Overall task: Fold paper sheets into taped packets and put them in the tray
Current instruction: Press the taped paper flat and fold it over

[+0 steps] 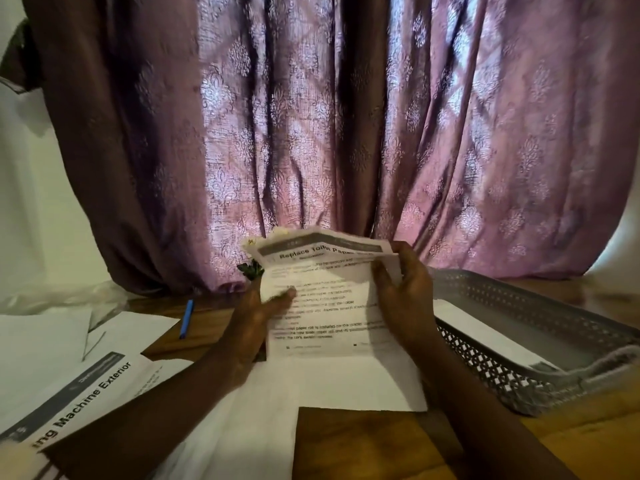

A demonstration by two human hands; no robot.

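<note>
A printed paper sheet (325, 299) with a bold black heading is held up in front of me, its top edge bent over toward me. My left hand (258, 320) grips its left edge, thumb on the printed face. My right hand (403, 292) pinches its right edge just under the bent top. The sheet's lower part rests on another white sheet (277, 410) lying on the table. A grey mesh tray (519, 341) stands to the right, with a white folded packet (485, 337) inside it.
More printed sheets (69, 375) lie spread at the left on the wooden table (381, 445). A blue pen (187, 318) lies behind them. A purple patterned curtain (311, 133) hangs close behind the table. A small flower sprig (251, 268) peeks out behind the held sheet.
</note>
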